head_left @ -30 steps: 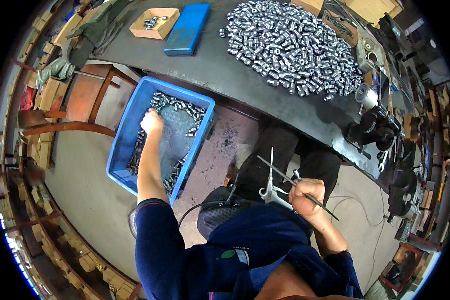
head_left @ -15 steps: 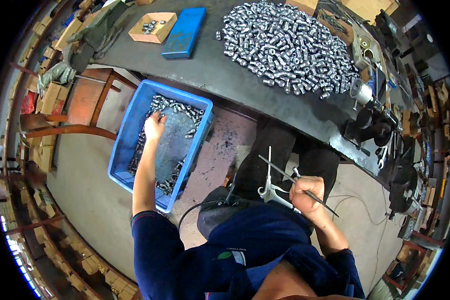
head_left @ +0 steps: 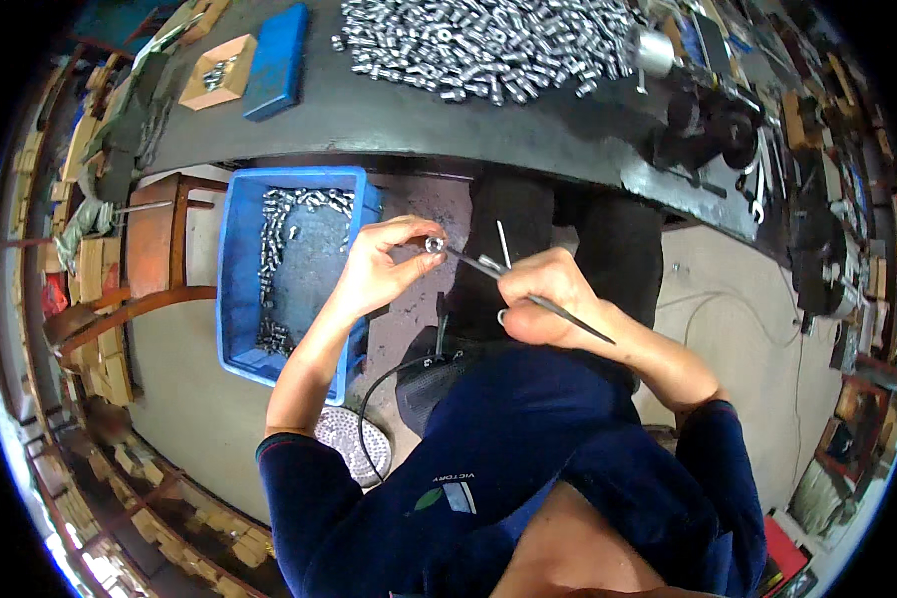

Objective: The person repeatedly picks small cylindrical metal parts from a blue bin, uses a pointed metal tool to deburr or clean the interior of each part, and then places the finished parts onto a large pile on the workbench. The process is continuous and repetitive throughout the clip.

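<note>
A small shiny metal fitting (head_left: 434, 244) sits pinched between the thumb and fingers of my left hand (head_left: 377, 267), its round open end showing. Closed around a thin dark rod (head_left: 580, 323) is my right hand (head_left: 548, 294). The rod slants up to the left, its tip at or close to the fitting; whether it enters the bore I cannot tell. Another small silvery piece (head_left: 489, 264) shows beside my right fingers. Behind that hand rises the pale nozzle of an air blow gun (head_left: 502, 242), its body mostly hidden.
On the left stands a blue plastic crate (head_left: 231, 274) holding several fittings (head_left: 309, 199). The dark table (head_left: 389, 130) bears a large heap of fittings (head_left: 478, 50), a small wooden box (head_left: 209, 98), a blue case (head_left: 277, 65) and a bench machine (head_left: 708, 130). A wooden chair (head_left: 152, 244) stands beyond the crate.
My left hand has come out of the crate and moved right, now with a fitting in its fingers. My right hand has moved up and left with the rod, bringing both hands together.
</note>
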A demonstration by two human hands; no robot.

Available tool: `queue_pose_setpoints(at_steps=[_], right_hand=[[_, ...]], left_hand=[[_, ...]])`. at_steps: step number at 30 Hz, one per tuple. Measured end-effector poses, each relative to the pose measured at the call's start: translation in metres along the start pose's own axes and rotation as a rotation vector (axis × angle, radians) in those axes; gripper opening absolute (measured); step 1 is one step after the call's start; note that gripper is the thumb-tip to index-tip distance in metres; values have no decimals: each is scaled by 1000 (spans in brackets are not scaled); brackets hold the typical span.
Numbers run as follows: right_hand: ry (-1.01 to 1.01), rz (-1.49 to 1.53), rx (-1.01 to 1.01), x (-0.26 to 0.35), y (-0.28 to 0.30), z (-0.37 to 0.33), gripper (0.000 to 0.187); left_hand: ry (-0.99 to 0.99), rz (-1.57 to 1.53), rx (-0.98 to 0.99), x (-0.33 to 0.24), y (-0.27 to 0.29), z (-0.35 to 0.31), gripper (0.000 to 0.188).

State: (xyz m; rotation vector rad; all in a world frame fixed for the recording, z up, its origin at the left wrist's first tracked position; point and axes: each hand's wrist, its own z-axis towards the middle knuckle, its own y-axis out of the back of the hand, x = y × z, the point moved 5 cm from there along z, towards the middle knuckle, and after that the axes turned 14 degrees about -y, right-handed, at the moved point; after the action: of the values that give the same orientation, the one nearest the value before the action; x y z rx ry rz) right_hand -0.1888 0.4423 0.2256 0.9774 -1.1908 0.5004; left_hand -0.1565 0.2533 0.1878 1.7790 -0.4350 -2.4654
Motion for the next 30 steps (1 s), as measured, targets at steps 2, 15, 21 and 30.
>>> queue_pose_setpoints(at_steps=[2,15,21,30], right_hand=[[23,-16,-17,-1,1,1,23],[-85,0,74,-16,-3,-2,19],[-25,80,-26,-16,1,-8,18],[-21,-100,-93,-11,6,-12,18]], left_hand=[[26,-126,6,1,-14,3,21],[-240,343,299,-39,-34,26,27],[-360,466,383,-50,-46,34,31],[229,-380,134,-18,-42,25,25]])
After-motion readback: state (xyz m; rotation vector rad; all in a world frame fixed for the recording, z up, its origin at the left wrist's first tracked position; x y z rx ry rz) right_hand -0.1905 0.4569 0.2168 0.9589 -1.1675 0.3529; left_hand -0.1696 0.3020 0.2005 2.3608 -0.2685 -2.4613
